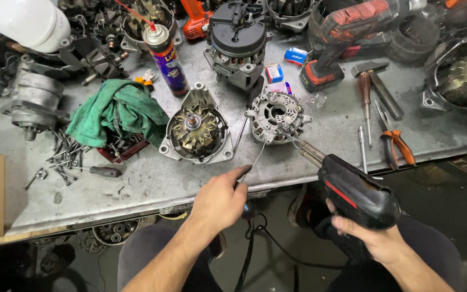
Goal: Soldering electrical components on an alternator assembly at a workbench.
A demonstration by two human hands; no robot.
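Observation:
My right hand (pixel 371 235) grips a black soldering gun (pixel 352 192) with a red stripe; its tip reaches up to the lower right edge of a round grey rectifier plate (pixel 277 116) on the metal bench. My left hand (pixel 220 200) pinches a thin solder wire (pixel 256 159) that runs up toward the same plate. Just left of the plate lies an open alternator housing (pixel 195 130) with its rotor showing.
A green rag (pixel 117 111), spray can (pixel 166 59), loose bolts and a screwdriver (pixel 104 171) lie to the left. Another alternator (pixel 239 43), a cordless drill (pixel 347 38), hammer (pixel 371 81) and orange pliers (pixel 395 146) crowd the back and right. The bench edge (pixel 136 208) runs near my knees.

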